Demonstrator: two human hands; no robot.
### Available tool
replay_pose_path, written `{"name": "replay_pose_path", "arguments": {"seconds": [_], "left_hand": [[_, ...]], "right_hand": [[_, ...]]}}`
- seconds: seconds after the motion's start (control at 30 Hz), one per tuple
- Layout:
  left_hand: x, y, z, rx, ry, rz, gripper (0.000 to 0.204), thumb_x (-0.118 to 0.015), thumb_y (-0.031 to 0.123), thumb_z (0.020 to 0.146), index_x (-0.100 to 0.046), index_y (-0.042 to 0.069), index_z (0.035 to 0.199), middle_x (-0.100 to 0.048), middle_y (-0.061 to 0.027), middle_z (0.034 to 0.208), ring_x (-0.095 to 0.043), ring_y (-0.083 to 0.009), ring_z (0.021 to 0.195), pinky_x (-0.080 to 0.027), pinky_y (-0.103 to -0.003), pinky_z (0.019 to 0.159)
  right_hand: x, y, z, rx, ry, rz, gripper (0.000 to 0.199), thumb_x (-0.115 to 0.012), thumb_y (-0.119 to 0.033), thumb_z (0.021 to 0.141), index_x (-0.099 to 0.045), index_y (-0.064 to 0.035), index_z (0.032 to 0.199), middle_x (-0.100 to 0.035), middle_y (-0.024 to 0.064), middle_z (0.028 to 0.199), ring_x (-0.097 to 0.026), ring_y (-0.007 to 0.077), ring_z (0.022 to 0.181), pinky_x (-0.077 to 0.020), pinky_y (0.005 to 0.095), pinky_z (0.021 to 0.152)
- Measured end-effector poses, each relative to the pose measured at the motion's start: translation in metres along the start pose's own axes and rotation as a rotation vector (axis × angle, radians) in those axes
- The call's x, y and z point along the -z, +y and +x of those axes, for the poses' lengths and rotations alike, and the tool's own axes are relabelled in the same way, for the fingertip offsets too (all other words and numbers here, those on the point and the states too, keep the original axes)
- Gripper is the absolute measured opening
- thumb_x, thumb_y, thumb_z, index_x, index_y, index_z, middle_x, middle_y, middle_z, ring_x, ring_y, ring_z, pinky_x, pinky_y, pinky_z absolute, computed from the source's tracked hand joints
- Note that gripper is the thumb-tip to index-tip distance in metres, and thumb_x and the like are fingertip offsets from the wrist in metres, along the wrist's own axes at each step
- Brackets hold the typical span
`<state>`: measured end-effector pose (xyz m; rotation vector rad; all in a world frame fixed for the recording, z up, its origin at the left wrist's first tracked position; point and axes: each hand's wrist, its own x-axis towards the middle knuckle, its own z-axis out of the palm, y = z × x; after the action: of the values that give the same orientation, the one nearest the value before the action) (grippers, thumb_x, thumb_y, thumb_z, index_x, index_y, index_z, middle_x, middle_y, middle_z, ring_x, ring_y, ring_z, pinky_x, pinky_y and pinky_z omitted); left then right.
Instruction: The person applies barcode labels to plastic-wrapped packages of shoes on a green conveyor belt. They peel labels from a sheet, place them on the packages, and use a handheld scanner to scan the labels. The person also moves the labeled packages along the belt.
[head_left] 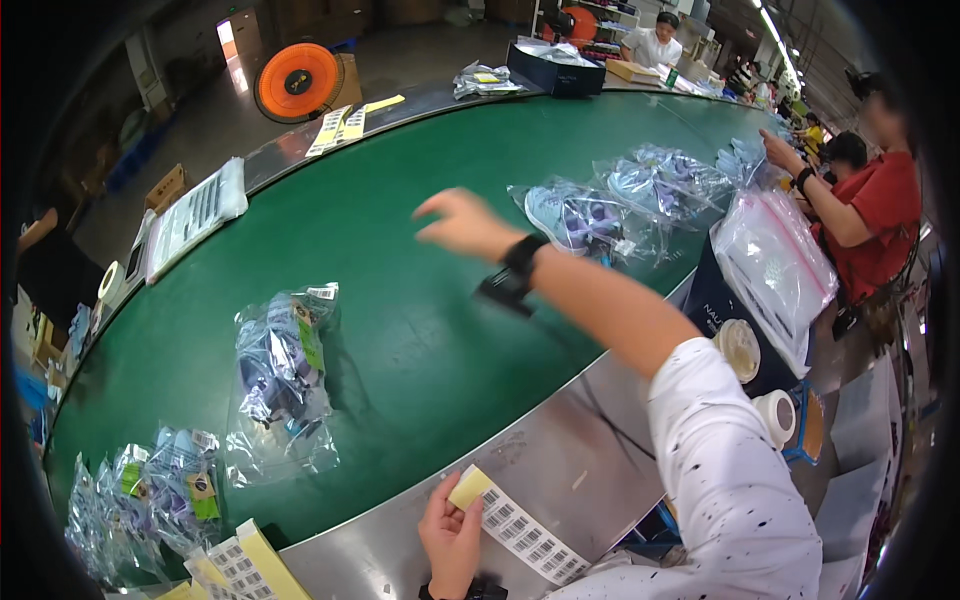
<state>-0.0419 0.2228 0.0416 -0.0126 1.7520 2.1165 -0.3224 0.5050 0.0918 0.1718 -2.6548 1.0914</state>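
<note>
My left hand is closed at the bottom centre, pinching the top corner of a white sheet of barcode labels with a yellow backing. My right hand is stretched over the green conveyor belt, fingers apart and no object visible in it. A black device hangs at that wrist. To the left of my right hand, a pair of light blue shoes in a clear plastic bag lies on the belt, with a green tag and a white label. More bagged blue shoes lie just right of the hand.
Several bagged shoes sit at the lower left beside more label sheets. A dark box topped with clear plastic bags stands right. A co-worker in red reaches toward the belt. An orange fan stands beyond the far edge.
</note>
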Motion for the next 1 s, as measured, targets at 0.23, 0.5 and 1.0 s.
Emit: {"name": "replay_pose_path", "arguments": {"seconds": [0.23, 0.5, 1.0], "left_hand": [[-0.014, -0.001, 0.003, -0.030, -0.034, -0.073, 0.066, -0.056, -0.009, 0.087, -0.026, 0.001, 0.145, -0.064, -0.0175, 0.109, -0.064, -0.0159, 0.095, -0.051, -0.025, 0.082], [-0.007, -0.007, 0.002, -0.126, 0.127, -0.119, 0.058, -0.056, -0.008, 0.087, -0.030, 0.005, 0.137, -0.066, -0.0177, 0.101, -0.064, -0.0161, 0.088, -0.050, -0.024, 0.076], [0.015, 0.002, 0.015, -0.236, 0.150, -0.016, 0.018, -0.062, 0.001, 0.090, -0.065, -0.004, 0.107, -0.069, -0.0051, 0.091, -0.060, -0.0054, 0.082, -0.046, -0.019, 0.070]], "right_hand": [[0.198, 0.224, -0.136, -0.439, 0.448, -0.227, 0.066, -0.073, -0.016, 0.071, -0.050, 0.0026, 0.130, -0.055, 0.0209, 0.129, -0.050, 0.0316, 0.122, -0.0397, 0.0394, 0.103], [0.034, 0.116, -0.108, -0.338, 0.516, 0.007, 0.064, -0.067, -0.014, 0.073, -0.047, -0.0003, 0.132, -0.061, 0.0217, 0.119, -0.060, 0.0315, 0.109, -0.0463, 0.0376, 0.094], [-0.052, -0.114, -0.243, 0.134, -0.230, 0.341, 0.011, -0.066, -0.005, 0.082, -0.066, 0.0001, 0.092, -0.062, 0.0107, 0.082, -0.062, 0.0240, 0.072, -0.0483, 0.0317, 0.063]]}}
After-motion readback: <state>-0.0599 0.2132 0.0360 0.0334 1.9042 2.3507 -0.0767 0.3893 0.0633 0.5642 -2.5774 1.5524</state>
